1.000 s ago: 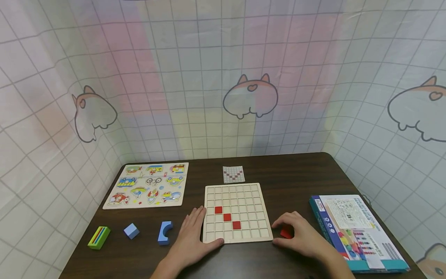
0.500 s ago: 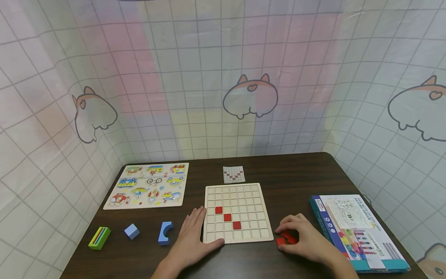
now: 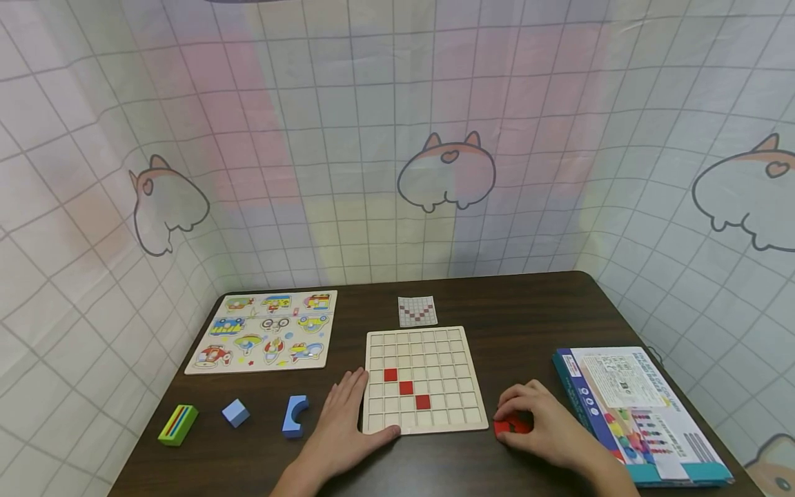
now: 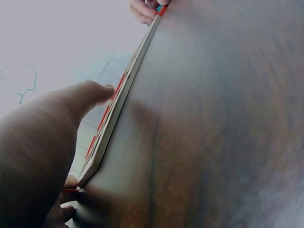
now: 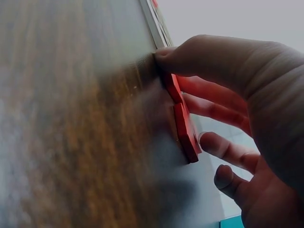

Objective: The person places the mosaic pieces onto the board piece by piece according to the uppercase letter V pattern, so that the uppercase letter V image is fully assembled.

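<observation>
A cream grid board [image 3: 447, 359] lies on the dark table in the head view, with three red square tiles [image 3: 406, 388] set in a diagonal run. My left hand [image 3: 338, 421] rests along its left side, fingers extended and thumb on the near edge. Just right of the board, my right hand [image 3: 543, 421] curls over a small group of loose red tiles [image 3: 513, 422] and pinches one between thumb and fingers. The right wrist view shows the thumb against a red tile, with another red tile [image 5: 187, 135] beside it; the hand partly hides the group.
Behind the board lies a small pattern card [image 3: 417, 311]. To the left are a vehicle puzzle board [image 3: 261, 352], a blue arch block [image 3: 293, 416], a blue cube [image 3: 235, 413] and a green striped block [image 3: 177, 424]. A flat box [image 3: 646, 414] sits at right.
My right hand has drawn slightly right, away from the board's edge, and the loose red tiles under it have shifted closer together. My left hand keeps its place.
</observation>
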Demonstrator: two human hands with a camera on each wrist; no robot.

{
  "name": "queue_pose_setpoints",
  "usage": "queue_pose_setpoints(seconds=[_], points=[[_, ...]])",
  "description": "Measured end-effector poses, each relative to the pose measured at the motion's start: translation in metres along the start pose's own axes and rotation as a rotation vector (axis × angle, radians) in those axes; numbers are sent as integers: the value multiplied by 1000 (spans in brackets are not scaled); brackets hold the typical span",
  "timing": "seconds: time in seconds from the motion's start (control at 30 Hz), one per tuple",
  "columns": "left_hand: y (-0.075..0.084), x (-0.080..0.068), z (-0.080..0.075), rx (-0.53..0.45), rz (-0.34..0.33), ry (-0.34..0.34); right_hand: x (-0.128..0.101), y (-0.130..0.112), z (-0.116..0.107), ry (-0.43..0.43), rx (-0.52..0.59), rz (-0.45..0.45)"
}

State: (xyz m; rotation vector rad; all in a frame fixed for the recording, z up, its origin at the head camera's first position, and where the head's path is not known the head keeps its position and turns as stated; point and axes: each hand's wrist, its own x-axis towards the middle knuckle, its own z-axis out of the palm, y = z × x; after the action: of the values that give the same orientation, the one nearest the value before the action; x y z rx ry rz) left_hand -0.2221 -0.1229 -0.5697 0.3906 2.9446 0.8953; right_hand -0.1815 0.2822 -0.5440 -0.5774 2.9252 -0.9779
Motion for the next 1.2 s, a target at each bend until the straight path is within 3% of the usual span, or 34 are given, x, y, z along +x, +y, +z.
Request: queue_pose_setpoints(seconds=[0.23,0.47,0.93,1.2], points=[[-1,0,0,1,4,2,1,3,0,29,-16,20],[0,1,0,3,-1,-3,4,1,1,117,15,-30],[1,0,-1,-6,3,0,23,-6,-12,118,22,4],[0,0,1,-6,-1,-1,41,-11,-6,108,49,-63]])
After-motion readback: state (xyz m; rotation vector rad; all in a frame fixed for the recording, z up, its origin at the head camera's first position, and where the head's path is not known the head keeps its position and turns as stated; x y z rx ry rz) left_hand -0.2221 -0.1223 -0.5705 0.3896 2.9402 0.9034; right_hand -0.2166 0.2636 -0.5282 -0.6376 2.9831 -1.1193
